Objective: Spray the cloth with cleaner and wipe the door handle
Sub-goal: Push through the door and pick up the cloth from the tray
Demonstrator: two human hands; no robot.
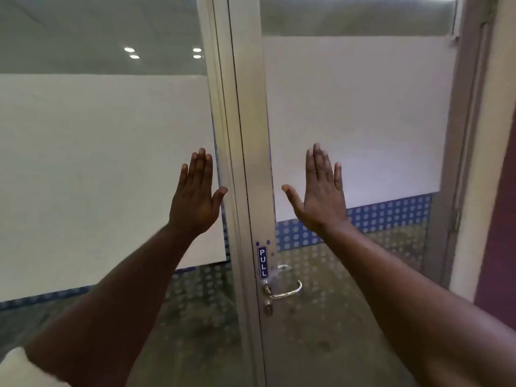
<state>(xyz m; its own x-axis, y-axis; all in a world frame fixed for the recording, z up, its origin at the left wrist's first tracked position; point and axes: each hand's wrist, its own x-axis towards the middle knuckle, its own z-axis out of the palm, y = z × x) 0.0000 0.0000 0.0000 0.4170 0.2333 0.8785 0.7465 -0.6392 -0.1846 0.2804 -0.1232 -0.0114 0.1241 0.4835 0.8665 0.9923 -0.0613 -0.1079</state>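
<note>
A shiny metal lever door handle (284,291) sits low on the aluminium frame of a glass door, just below a blue PULL sticker (262,262). A keyhole cylinder (268,308) is under the handle. My left hand (195,196) is raised flat, fingers together and thumb out, in front of the frosted panel left of the frame. My right hand (321,194) is raised the same way in front of the door's frosted glass, above the handle. Both hands hold nothing. No cloth or spray bottle is in sight.
The aluminium door frame (251,141) runs upright between my hands. Frosted film covers the glass (363,121), with a blue dotted band (391,213) below it. A door jamb and maroon wall (499,219) stand at the right. A white sleeve edge (16,367) shows bottom left.
</note>
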